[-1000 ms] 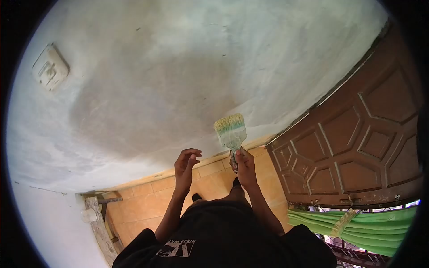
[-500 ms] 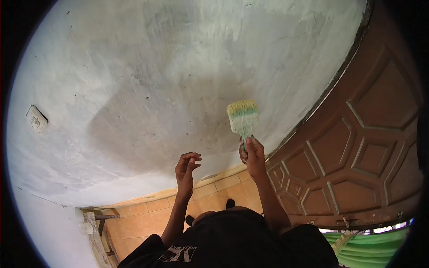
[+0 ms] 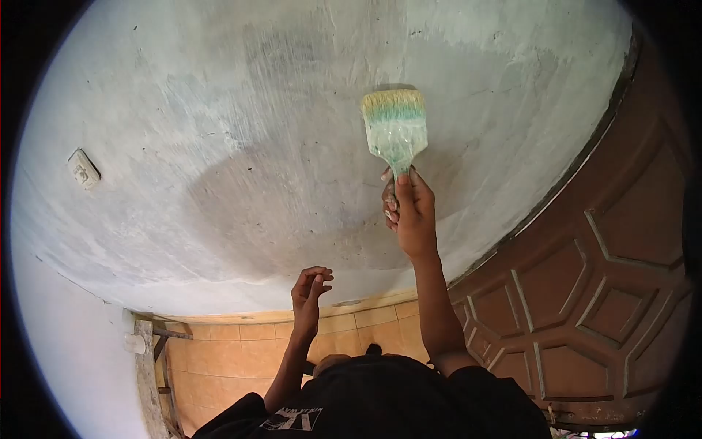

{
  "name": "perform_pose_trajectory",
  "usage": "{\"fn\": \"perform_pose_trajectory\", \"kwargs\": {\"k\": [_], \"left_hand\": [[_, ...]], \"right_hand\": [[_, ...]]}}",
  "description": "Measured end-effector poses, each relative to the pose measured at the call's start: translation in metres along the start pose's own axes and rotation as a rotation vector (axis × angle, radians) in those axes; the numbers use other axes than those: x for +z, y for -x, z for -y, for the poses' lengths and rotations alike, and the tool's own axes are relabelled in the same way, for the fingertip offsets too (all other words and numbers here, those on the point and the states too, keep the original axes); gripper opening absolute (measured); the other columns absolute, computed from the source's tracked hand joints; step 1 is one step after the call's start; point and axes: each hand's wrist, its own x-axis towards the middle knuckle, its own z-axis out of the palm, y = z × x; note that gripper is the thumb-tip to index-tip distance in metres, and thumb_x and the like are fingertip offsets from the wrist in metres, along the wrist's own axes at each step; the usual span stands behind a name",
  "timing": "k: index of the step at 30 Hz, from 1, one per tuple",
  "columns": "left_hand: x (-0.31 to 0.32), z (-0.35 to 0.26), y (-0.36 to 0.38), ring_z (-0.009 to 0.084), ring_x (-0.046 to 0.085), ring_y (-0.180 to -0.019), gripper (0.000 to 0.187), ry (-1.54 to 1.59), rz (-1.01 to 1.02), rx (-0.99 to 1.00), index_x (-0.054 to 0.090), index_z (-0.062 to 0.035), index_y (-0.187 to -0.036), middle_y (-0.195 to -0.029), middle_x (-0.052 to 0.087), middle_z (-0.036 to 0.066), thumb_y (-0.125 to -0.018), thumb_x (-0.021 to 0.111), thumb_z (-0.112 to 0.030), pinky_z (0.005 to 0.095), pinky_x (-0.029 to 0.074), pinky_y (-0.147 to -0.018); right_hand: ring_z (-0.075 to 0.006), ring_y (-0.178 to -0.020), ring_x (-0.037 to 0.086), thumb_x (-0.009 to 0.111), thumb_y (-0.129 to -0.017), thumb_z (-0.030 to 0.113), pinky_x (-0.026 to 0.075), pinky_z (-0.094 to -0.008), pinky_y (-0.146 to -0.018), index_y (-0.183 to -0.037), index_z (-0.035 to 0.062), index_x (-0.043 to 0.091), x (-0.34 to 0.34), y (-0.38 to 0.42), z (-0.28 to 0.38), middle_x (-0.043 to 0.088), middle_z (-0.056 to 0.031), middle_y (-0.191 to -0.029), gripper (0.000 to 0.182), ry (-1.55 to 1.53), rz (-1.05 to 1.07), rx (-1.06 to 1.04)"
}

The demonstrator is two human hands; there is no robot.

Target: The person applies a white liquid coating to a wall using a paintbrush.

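Observation:
My right hand is wrapped round the handle of a wide paint brush, held upright with its yellowish bristles at the top. The bristle tips are at the pale, patchy wall, and a small shadow shows just above them. Green and white paint coats the brush. Lower and to the left, my left hand is raised in front of the wall with fingers bent and slightly apart, holding nothing.
A white switch is on the wall at the left. On the right stands a brown panelled door. Orange floor tiles and a wooden frame show below.
My right hand has moved up with the brush, which now is higher on the wall. My left hand has shifted slightly down. The view has tilted and turned a little.

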Motion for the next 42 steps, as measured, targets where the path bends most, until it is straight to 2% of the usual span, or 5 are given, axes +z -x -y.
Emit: {"fn": "perform_pose_trajectory", "kwargs": {"k": [10,17,26,35,42], "left_hand": [[-0.013,-0.007,-0.002,0.0166,0.059,-0.098,0.02,-0.017,-0.033,0.022,0.059,-0.005,-0.108,-0.106,0.063,0.008,-0.097,0.054,-0.021,0.0311,0.049,-0.082],[-0.029,-0.013,-0.006,0.0166,0.059,-0.098,0.021,-0.057,-0.033,0.014,0.058,-0.0051,-0.109,-0.107,0.063,0.008,-0.097,0.054,-0.022,0.031,0.049,-0.082],[-0.028,-0.012,-0.006,0.0164,0.059,-0.099,0.021,-0.052,0.003,0.001,0.059,-0.0054,-0.108,-0.106,0.063,0.007,-0.097,0.054,-0.023,0.0314,0.049,-0.082],[-0.028,-0.014,-0.015,0.016,0.058,-0.099,0.02,-0.062,0.036,-0.006,0.059,-0.0058,-0.108,-0.107,0.063,0.007,-0.097,0.054,-0.022,0.0311,0.048,-0.083],[-0.013,-0.012,-0.01,0.0169,0.058,-0.099,0.02,-0.069,0.053,-0.04,0.057,-0.0058,-0.107,-0.107,0.061,0.007,-0.097,0.052,-0.022,0.0323,0.048,-0.084]], "right_hand": [[-0.0007,-0.048,0.03,0.045,-0.101,0.038,0.022,-0.0183,-0.041,-0.093,0.0101,0.053,-0.011,0.019,-0.065,0.037,0.0066,-0.063,0.03,-0.027,-0.158,0.128],[-0.0007,-0.048,0.03,0.045,-0.1,0.041,0.021,-0.0184,-0.042,-0.092,0.0101,0.053,0.008,-0.006,-0.007,0.034,0.0074,-0.061,0.033,-0.036,-0.1,0.0],[-0.001,-0.047,0.03,0.045,-0.099,0.044,0.023,-0.0183,-0.041,-0.091,0.0102,0.052,-0.012,0.037,-0.071,0.034,0.0075,-0.06,0.035,-0.071,-0.147,0.201],[-0.0015,-0.046,0.03,0.046,-0.098,0.045,0.022,-0.0183,-0.041,-0.087,0.0097,0.051,0.0,-0.019,-0.014,0.035,0.0074,-0.059,0.038,-0.009,-0.105,0.014],[-0.0015,-0.046,0.03,0.048,-0.098,0.043,0.022,-0.0186,-0.041,-0.083,0.0103,0.05,-0.019,0.027,-0.09,0.035,0.0068,-0.057,0.037,-0.108,-0.198,0.17]]}}
